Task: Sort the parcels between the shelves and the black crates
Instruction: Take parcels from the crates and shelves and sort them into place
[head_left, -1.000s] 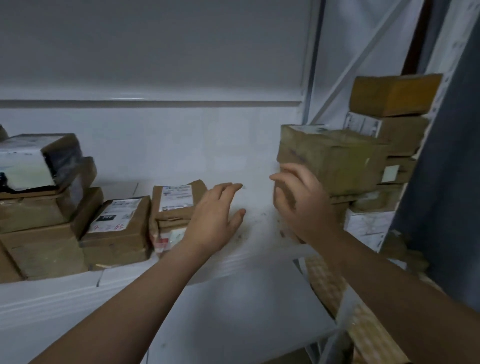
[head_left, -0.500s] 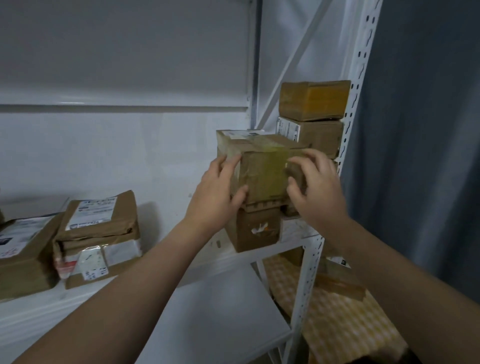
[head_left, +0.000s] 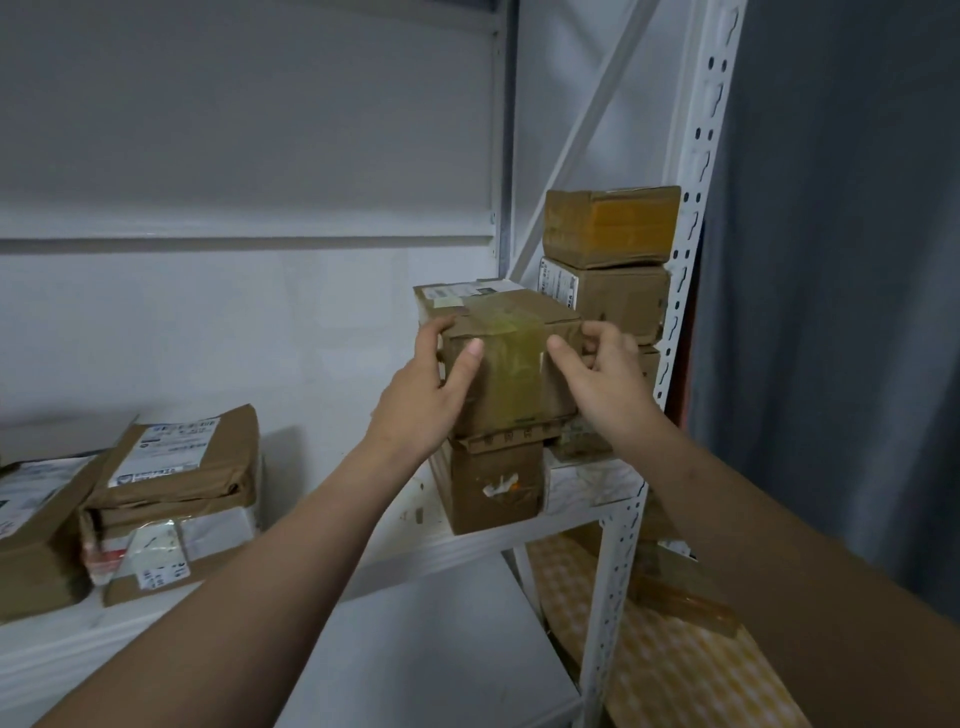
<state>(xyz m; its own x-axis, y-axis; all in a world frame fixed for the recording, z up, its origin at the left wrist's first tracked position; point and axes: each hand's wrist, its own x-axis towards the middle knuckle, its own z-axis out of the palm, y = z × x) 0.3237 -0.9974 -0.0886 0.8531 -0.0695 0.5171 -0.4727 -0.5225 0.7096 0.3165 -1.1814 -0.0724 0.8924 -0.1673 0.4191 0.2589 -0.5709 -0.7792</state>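
A taped brown cardboard parcel (head_left: 511, 364) sits on top of a smaller brown box (head_left: 491, 486) at the right end of the white shelf (head_left: 395, 551). My left hand (head_left: 423, 395) grips the parcel's left side, thumb on its front face. My right hand (head_left: 597, 382) grips its right side, fingers curled round the corner. Behind it stands a stack of brown boxes (head_left: 608, 260) against the shelf's upright. No black crate is in view.
Flat brown parcels with white labels (head_left: 176, 483) lie stacked on the shelf's left part. A white perforated upright (head_left: 654, 415) bounds the shelf at right, with a dark curtain (head_left: 841, 260) beyond. A lower shelf board (head_left: 441, 649) and a yellow checked floor covering (head_left: 675, 665) lie below.
Both hands moved from the bare shelf up to the taped parcel and closed on its sides. The view has swung right, and the left parcels slid toward the frame's edge.
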